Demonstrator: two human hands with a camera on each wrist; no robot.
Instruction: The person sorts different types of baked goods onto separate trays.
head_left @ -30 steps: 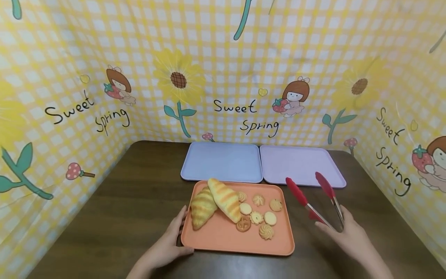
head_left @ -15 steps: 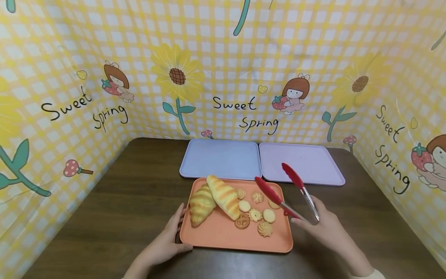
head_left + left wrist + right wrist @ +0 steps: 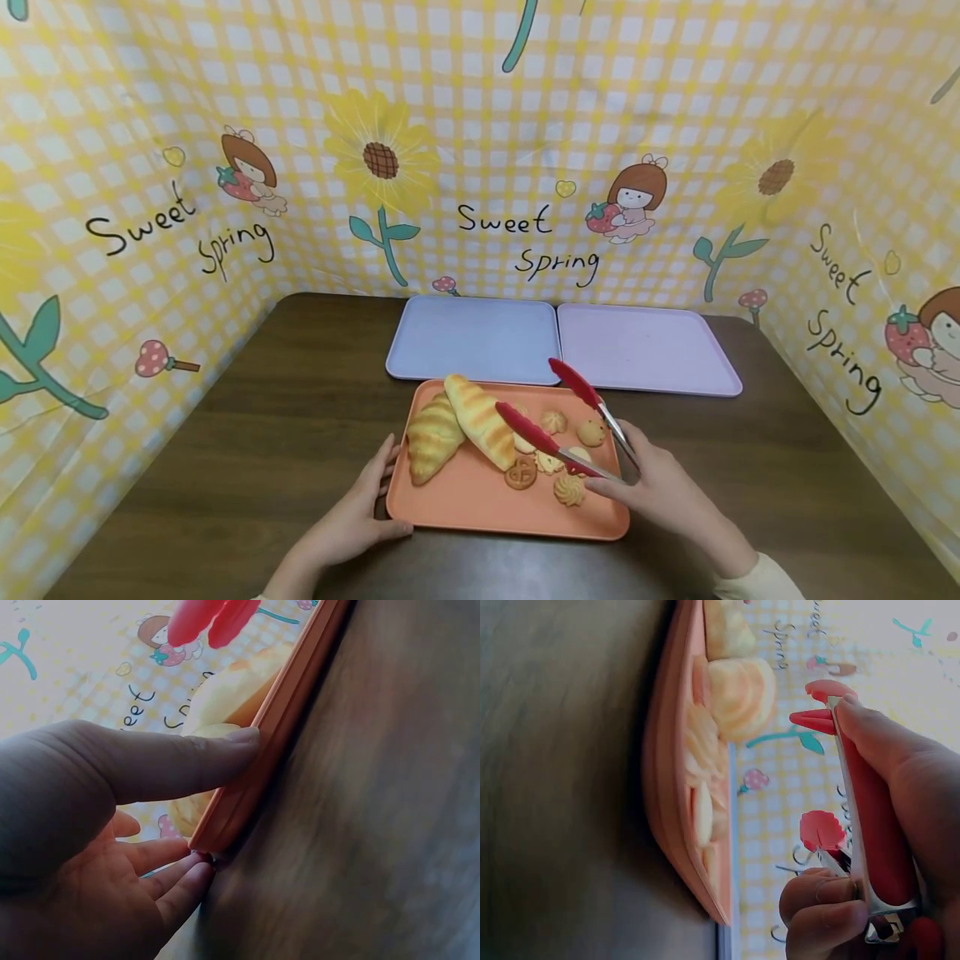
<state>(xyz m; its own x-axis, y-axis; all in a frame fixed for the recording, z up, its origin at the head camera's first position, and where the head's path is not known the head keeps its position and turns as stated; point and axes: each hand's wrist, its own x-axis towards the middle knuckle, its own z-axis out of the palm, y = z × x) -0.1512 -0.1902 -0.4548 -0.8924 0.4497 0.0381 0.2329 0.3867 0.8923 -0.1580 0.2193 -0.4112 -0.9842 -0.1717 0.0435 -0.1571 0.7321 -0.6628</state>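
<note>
An orange tray (image 3: 465, 512) bears a croissant-shaped bread (image 3: 427, 446), a long striped bread roll (image 3: 480, 421) leaning on it, and several cookies (image 3: 568, 490) on the right side. My left hand (image 3: 358, 518) holds the tray's near left corner; the left wrist view shows the thumb (image 3: 202, 757) along the rim and fingertips at the corner. With my right hand (image 3: 667, 492) I grip a pair of red-tipped tongs (image 3: 534, 429), whose arms are spread apart above the cookies. Nothing sits between the tong tips. The tongs hide some cookies from the head view.
Behind the orange tray lie a blue tray (image 3: 472, 337) and a lilac tray (image 3: 645, 346), side by side on the dark wooden table (image 3: 225, 467). Yellow checked cloth (image 3: 487, 150) hangs around the back and sides.
My right hand has brought the tongs leftward, from the right of the orange tray to above the cookies. My left hand keeps its place at the tray corner.
</note>
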